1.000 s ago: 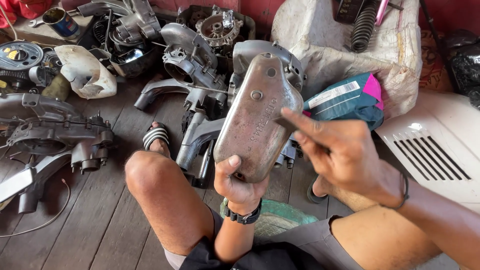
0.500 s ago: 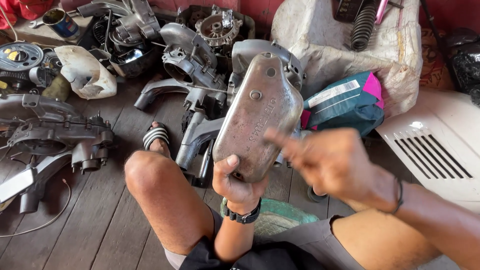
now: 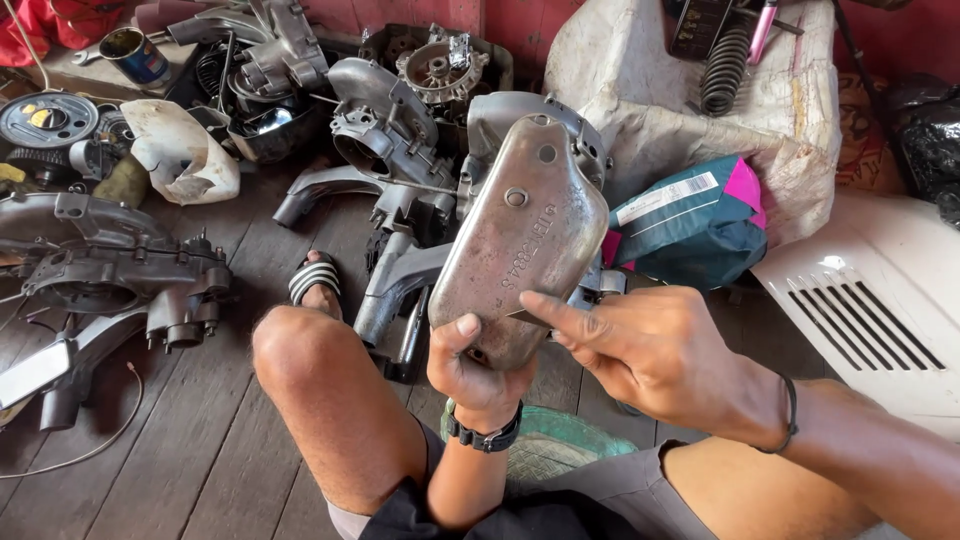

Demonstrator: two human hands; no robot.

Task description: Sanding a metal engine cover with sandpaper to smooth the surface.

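A: Entry, head view. Left hand (image 3: 478,362) is clenched around the bottom edge of a grey metal engine cover (image 3: 520,240), thumb up on its face, fingers wrapped behind. The cover stands nearly upright, tilted slightly to the right, raised above the wooden plank floor (image 3: 200,440) between the person's knees.

B: Right hand?

A: Right hand (image 3: 650,350) is at the cover's lower right edge. Index finger and thumb are stretched out and pinch together on that edge; something thin and flat seems to sit between them, but I cannot tell what it is. The other fingers are curled in. A dark band circles the right wrist, and a black wristwatch (image 3: 487,436) circles the left.

B: Surface of the cover?

A: Dull, scuffed, stamped characters low on the face, one round boss near the middle and a hole near the top.

B: Surroundings?

A: Directly behind the cover, a cluster of grey engine casings (image 3: 385,130). Right of it, a teal and pink package (image 3: 690,225) leans on a dirty white sack (image 3: 660,80) with a black coil spring (image 3: 722,70) on top. Far right, a white vented panel (image 3: 870,300). Left, a dark crankcase (image 3: 110,265) on the floor and a torn white plastic piece (image 3: 180,150). A blue tin can (image 3: 135,55) at upper left. A striped sandal (image 3: 312,275) shows just beyond the left knee.
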